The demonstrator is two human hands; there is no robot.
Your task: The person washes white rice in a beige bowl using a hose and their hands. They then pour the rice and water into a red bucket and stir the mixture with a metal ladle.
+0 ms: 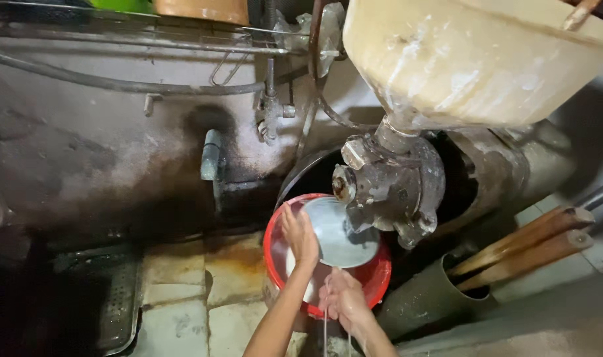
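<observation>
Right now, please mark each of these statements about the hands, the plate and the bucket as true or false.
1. The left hand holds a round metal plate by its rim. True.
2. The plate is above a blue bucket. False: the bucket is red.
3. Liquid drips from the right hand. True.
4. The grinder machine is left of both hands. False: it stands to their right, under a cream hopper.
5. Two wooden sticks lean in a pipe at the right. True.
</observation>
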